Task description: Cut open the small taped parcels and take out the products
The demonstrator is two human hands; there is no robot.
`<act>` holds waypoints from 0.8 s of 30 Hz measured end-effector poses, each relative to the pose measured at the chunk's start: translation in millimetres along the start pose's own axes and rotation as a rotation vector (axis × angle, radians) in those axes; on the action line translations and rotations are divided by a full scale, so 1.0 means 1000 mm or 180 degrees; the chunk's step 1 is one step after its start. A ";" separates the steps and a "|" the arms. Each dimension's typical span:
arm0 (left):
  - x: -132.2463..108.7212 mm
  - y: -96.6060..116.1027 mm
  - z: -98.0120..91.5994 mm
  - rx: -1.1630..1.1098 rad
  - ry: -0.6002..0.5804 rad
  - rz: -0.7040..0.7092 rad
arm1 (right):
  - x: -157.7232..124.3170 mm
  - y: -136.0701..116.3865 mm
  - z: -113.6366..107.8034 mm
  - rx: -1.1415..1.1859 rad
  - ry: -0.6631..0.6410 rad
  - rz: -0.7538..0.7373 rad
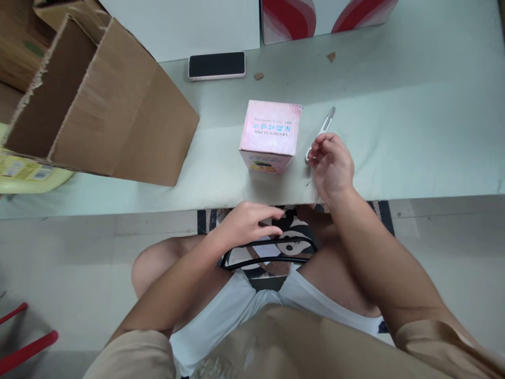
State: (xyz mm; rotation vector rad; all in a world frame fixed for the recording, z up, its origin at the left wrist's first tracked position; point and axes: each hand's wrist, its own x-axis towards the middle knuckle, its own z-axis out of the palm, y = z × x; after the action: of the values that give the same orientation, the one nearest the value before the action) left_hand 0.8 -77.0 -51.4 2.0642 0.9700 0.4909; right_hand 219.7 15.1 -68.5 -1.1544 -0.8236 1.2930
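Note:
A pink cardboard box [270, 126] printed with lettering stands upright near the table's front edge. To its right is a slim white utility knife [326, 122], slanting away from me. The curled fingers of my right hand [333, 166] close around its near end, palm partly turned up; the exact grip is hidden behind the fingertips. My left hand [252, 223] hovers above my lap, just off the table edge and below the pink box. Its thumb and fingers are apart, holding nothing.
A tall open carton [130, 105] stands at the left, beside a yellow container [35, 176]. A phone [216, 66] lies farther back, with small cardboard scraps [258, 76] nearby. White and red boxes [290, 21] line the back of the pale green table [414, 121].

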 end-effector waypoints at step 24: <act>0.039 -0.070 -0.047 -0.0648 0.1656 -0.0205 | -0.008 0.008 -0.003 -0.1294 -0.1087 -0.0449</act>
State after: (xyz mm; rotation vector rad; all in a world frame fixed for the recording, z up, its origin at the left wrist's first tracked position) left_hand -35.9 4.2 -77.0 1.7472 1.2191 1.0804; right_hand 218.6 6.4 -76.1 -1.1757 -1.4457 1.2551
